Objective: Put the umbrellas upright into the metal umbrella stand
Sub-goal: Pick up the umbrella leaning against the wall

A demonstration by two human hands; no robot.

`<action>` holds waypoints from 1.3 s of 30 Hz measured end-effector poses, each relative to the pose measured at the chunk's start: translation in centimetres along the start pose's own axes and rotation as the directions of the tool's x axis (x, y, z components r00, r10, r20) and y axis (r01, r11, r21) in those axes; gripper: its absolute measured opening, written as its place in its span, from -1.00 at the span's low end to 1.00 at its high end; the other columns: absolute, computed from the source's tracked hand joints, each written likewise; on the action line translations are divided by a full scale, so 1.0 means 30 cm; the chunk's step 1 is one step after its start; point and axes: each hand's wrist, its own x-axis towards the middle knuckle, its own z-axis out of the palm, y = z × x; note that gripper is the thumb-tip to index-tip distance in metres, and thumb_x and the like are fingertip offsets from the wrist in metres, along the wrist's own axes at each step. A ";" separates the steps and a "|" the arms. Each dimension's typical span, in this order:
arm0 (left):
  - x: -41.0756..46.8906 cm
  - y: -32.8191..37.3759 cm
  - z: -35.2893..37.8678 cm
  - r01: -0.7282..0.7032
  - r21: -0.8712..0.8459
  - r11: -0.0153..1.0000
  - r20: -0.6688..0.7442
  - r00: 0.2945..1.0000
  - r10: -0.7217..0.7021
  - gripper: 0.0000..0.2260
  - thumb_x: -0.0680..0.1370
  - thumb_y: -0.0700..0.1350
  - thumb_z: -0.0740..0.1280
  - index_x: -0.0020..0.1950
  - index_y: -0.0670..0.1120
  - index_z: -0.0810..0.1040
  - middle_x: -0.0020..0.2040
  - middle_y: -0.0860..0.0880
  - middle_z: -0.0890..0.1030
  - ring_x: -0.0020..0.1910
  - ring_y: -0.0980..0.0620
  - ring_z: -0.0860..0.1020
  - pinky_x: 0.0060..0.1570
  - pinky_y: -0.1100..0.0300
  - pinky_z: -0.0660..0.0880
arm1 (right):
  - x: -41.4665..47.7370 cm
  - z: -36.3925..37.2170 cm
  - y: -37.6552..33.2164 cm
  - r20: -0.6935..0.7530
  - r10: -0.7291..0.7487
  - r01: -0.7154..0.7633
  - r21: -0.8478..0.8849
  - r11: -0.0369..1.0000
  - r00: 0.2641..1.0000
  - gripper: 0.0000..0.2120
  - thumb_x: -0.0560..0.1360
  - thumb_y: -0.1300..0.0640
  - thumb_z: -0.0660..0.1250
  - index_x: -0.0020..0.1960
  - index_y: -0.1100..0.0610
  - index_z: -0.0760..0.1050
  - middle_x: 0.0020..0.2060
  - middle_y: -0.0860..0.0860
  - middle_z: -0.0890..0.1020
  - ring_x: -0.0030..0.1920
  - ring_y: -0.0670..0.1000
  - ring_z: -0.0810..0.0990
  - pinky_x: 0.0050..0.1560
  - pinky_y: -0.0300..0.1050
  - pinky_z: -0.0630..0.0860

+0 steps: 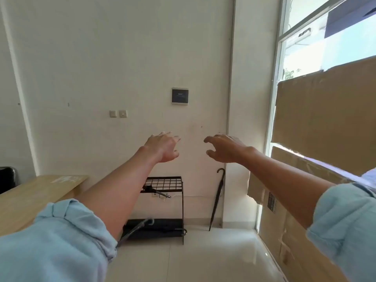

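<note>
Black umbrella (218,197) against wall, apparently upright; left hand (162,146) empty.

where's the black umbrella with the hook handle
In the head view, the black umbrella leans against the wall corner, right of the metal stand.
</note>
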 end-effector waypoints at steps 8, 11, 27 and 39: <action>0.055 -0.048 0.257 -0.039 -0.029 0.999 0.125 0.991 0.042 -0.51 0.60 0.05 0.22 0.53 0.05 0.28 0.48 -0.05 0.39 0.43 -0.09 0.38 0.30 -0.05 0.42 | 0.067 0.256 -0.010 0.143 0.044 -0.047 0.017 0.999 0.989 -0.55 0.61 -0.06 0.19 0.48 -0.02 0.31 0.36 0.07 0.50 0.31 0.14 0.50 0.17 0.05 0.47; 0.114 -0.042 0.411 -0.069 -0.079 0.995 0.156 0.985 0.081 -0.52 0.59 0.06 0.22 0.52 0.06 0.30 0.44 -0.03 0.43 0.39 -0.09 0.42 0.27 -0.06 0.45 | 0.127 0.387 0.033 0.185 0.059 -0.068 0.041 0.997 0.981 -0.55 0.61 -0.05 0.20 0.48 -0.02 0.31 0.38 0.06 0.48 0.32 0.14 0.49 0.19 0.07 0.47; 0.754 0.083 1.163 0.003 -0.245 0.970 0.380 0.920 0.093 -0.54 0.60 0.02 0.23 0.51 0.05 0.33 0.45 -0.02 0.44 0.39 -0.07 0.44 0.28 -0.14 0.45 | 0.622 1.193 0.532 0.459 0.061 -0.140 0.139 0.980 0.886 -0.58 0.62 -0.01 0.18 0.46 0.00 0.34 0.38 0.07 0.48 0.34 0.14 0.47 0.25 0.09 0.46; 1.261 0.107 1.693 0.034 -0.325 0.945 0.476 0.870 0.132 -0.53 0.61 0.01 0.23 0.52 0.04 0.31 0.47 -0.05 0.42 0.41 -0.09 0.42 0.32 -0.11 0.43 | 1.035 1.674 0.883 0.549 0.097 -0.214 0.152 0.965 0.830 -0.61 0.61 -0.01 0.17 0.42 -0.01 0.37 0.34 0.05 0.52 0.31 0.12 0.50 0.23 0.08 0.49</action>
